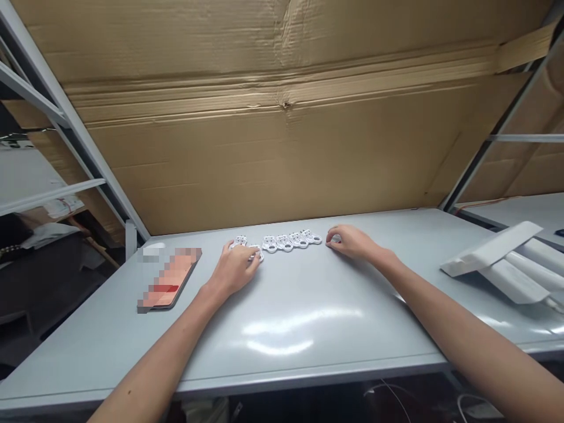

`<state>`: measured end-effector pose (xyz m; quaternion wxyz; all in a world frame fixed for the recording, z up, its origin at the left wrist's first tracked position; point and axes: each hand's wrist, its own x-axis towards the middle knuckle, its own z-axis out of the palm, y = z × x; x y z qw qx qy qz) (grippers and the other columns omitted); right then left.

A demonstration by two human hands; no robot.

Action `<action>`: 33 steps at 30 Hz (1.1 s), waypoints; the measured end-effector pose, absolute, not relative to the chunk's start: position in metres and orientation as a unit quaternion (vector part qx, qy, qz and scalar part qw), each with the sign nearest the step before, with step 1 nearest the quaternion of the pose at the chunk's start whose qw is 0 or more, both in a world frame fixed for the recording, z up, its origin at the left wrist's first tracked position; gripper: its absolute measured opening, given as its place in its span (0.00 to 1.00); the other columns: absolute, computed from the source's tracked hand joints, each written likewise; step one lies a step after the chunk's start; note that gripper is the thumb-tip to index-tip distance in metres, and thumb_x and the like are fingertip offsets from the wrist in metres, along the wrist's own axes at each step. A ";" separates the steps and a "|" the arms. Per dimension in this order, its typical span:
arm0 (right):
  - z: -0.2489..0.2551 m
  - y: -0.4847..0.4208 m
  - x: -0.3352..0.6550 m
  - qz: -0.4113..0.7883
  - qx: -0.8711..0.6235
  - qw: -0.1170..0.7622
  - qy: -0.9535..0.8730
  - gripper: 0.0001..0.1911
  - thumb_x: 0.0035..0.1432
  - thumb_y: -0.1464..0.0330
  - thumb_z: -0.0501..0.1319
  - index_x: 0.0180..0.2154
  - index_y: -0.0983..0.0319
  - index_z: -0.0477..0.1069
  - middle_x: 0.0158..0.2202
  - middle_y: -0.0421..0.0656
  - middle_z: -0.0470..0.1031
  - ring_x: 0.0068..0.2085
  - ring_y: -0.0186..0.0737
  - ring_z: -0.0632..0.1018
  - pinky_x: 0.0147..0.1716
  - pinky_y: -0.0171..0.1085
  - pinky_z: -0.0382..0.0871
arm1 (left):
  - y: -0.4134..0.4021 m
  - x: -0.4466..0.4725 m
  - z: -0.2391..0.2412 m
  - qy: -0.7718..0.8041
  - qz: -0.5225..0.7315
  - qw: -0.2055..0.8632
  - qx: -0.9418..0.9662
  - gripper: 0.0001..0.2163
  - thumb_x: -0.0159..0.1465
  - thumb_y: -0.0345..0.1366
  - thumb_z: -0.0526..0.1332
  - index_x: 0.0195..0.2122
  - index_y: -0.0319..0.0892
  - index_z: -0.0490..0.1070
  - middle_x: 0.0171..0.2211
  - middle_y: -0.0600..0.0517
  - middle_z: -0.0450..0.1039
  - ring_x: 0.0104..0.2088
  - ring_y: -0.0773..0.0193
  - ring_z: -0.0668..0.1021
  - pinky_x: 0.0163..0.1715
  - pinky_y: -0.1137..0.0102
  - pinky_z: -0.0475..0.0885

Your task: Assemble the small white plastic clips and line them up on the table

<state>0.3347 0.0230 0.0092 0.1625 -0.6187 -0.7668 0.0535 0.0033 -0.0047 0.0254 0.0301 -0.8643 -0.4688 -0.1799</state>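
Observation:
Several small white plastic parts with round holes (288, 241) lie in a row near the far edge of a pale grey table (291, 317). My left hand (235, 268) rests at the left end of the row, fingers curled onto a white part (255, 254). At the right end my right hand (351, 241) lies palm down with fingers bent over another white part (335, 239), which is mostly hidden.
A phone (170, 278) lies flat at the left of the table. White long mouldings (506, 261) are stacked at the right. A large cardboard sheet (282, 117) leans behind the table, with grey metal shelf frames (66, 117) on both sides.

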 end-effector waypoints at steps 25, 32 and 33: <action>0.029 0.019 0.328 0.354 -0.565 0.495 -0.558 0.13 0.49 0.61 0.69 0.35 0.61 0.77 0.36 0.48 0.80 0.43 0.46 0.79 0.45 0.44 0.73 | 0.009 -0.006 0.015 -0.475 -0.123 0.005 -0.871 0.18 0.69 0.44 0.49 0.56 0.44 0.65 0.58 0.44 0.69 0.60 0.49 0.68 0.62 0.48 0.54; 0.026 0.019 0.327 0.475 -0.517 0.486 -0.521 0.15 0.53 0.56 0.68 0.37 0.60 0.78 0.43 0.49 0.79 0.45 0.48 0.79 0.42 0.41 0.75 | -0.002 -0.003 0.024 -0.486 -0.111 0.014 -0.867 0.15 0.67 0.44 0.52 0.50 0.45 0.69 0.51 0.44 0.74 0.54 0.47 0.73 0.58 0.50 0.60; 0.026 0.017 0.326 0.495 -0.509 0.476 -0.519 0.14 0.54 0.57 0.68 0.38 0.59 0.78 0.46 0.49 0.78 0.47 0.48 0.79 0.42 0.41 0.75 | -0.005 -0.001 0.026 -0.488 -0.109 0.018 -0.866 0.15 0.67 0.45 0.53 0.49 0.45 0.70 0.49 0.44 0.75 0.52 0.47 0.74 0.57 0.51 0.62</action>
